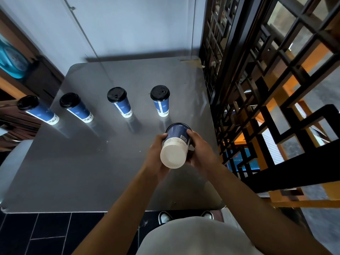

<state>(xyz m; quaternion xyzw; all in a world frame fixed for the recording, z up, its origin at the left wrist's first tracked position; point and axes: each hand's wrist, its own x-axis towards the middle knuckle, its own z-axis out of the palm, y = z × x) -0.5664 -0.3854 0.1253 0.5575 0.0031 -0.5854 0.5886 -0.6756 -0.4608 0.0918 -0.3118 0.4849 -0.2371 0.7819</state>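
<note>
Both forearms reach forward from the bottom edge of the view and converge over the near right part of the grey metal tabletop [88,162]. The left hand [156,153] comes in from the left, its fingers curled round the left side of a blue-and-white paper cup [176,144] with the thumb lying up along the wall. The right hand [200,150] mirrors it on the other side, thumb hooked over the blue band and fingers wrapped beneath. Both hands are closed on the same cup, gripping it between them.

The blue-and-white paper cup sits between the two palms, lifted clear of the tabletop and just in front of the person's body. It is tipped well over. Its long axis runs away from the camera and downward, so the flat white base faces up toward the viewer and the wider, dark-rimmed end points toward the far side of the tabletop. Whether that far end carries a lid cannot be told.

Beyond it, four upright blue paper cups with black plastic lids [119,102] stand in a row across the tabletop, well apart from one another. The rightmost one [161,100] is nearest the held cup. A black lattice screen [257,89] stands along the right edge, and a dark tiled floor [46,232] shows below.
</note>
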